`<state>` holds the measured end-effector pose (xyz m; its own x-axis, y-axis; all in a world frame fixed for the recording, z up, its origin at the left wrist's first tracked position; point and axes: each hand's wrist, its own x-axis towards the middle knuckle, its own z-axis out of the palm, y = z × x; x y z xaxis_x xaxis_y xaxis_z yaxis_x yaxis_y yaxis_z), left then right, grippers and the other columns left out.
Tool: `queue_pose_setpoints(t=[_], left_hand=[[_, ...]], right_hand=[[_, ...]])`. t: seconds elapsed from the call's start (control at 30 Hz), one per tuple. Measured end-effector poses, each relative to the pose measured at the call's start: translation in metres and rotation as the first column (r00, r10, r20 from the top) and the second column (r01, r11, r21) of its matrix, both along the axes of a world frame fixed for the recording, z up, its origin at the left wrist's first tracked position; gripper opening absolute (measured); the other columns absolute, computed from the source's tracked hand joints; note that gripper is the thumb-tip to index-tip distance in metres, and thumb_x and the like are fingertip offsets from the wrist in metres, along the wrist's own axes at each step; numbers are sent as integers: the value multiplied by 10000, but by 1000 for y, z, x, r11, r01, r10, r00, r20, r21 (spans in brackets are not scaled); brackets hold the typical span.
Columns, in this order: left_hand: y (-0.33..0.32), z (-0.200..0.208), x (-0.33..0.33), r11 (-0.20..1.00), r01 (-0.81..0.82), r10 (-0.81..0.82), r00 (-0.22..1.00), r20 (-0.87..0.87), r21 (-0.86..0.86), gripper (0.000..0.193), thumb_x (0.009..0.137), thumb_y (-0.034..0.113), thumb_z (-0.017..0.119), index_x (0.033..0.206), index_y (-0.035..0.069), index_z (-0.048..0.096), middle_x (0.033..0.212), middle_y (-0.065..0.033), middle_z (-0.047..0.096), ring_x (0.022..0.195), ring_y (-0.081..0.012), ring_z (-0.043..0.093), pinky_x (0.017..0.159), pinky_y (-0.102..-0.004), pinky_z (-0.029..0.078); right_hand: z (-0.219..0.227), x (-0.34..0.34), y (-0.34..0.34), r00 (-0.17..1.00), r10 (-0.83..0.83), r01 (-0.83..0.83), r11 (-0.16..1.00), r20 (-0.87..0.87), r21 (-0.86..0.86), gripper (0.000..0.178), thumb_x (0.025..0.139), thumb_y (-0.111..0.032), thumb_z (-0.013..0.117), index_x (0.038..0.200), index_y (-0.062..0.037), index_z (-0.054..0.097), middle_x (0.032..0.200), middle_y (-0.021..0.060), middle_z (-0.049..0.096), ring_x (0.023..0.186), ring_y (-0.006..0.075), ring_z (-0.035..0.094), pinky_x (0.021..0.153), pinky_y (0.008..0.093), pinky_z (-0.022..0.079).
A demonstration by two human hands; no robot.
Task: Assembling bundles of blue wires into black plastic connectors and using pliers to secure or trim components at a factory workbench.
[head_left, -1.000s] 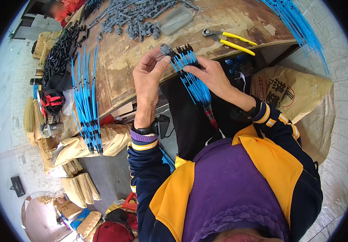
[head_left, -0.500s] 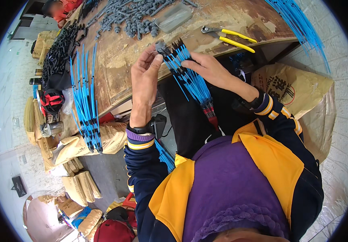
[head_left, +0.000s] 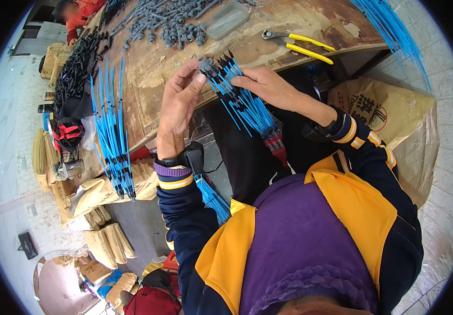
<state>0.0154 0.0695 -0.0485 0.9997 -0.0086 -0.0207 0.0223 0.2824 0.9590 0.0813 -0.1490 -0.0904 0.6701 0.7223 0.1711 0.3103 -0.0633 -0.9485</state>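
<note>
Over my lap lies a bundle of thin blue cables with black sleeves, its lower end gathered into red tips. My left hand pinches a grey plastic fitting between thumb and fingers at the bundle's upper left end. The fitting sits at the black tip of one cable; whether it is fully on the tip I cannot tell. My right hand is closed on the upper right part of the bundle, thumb lying across the cables near their dark tips.
On the worn wooden table lie a pile of grey fittings, a clear plastic tray and yellow-handled cutters. More blue cables hang over the left edge. A paper sack stands at right; a person sits far left.
My left hand has shifted slightly left and down with the fitting. My right hand has moved a little left along the bundle. The far person's arm has come further into view.
</note>
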Motion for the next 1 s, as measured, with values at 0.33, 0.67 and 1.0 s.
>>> queue_pose_setpoints(t=[0.33, 0.67, 1.0], left_hand=[[5, -23, 29, 925, 301, -264, 948, 178, -233, 398, 895, 31, 648, 1277, -7, 546, 1230, -81, 610, 1074, -149, 591, 920, -301, 474], [-28, 8, -4, 770, -277, 220, 961, 168, 575, 371, 892, 108, 690, 1225, -19, 586, 1057, -81, 677, 932, -124, 623, 825, -270, 490], [-66, 16, -21, 761, -476, 409, 879, 244, 440, 301, 883, 143, 720, 1076, -64, 618, 916, -65, 677, 852, -85, 603, 751, -220, 479]], right_hand=[[-5, -1, -3, 991, 84, -77, 994, -100, 73, 330, 1002, -322, 516, 1082, -19, 620, 735, -16, 575, 643, 71, 500, 607, 240, 413], [2, -8, -2, 997, -73, 72, 997, 39, 29, 325, 995, -313, 523, 1065, -10, 617, 754, 65, 590, 691, 153, 535, 649, 299, 443], [5, -23, 4, 993, -105, 102, 993, 49, 66, 331, 994, -320, 495, 1045, -13, 607, 718, 204, 571, 692, 372, 579, 622, 403, 433]])
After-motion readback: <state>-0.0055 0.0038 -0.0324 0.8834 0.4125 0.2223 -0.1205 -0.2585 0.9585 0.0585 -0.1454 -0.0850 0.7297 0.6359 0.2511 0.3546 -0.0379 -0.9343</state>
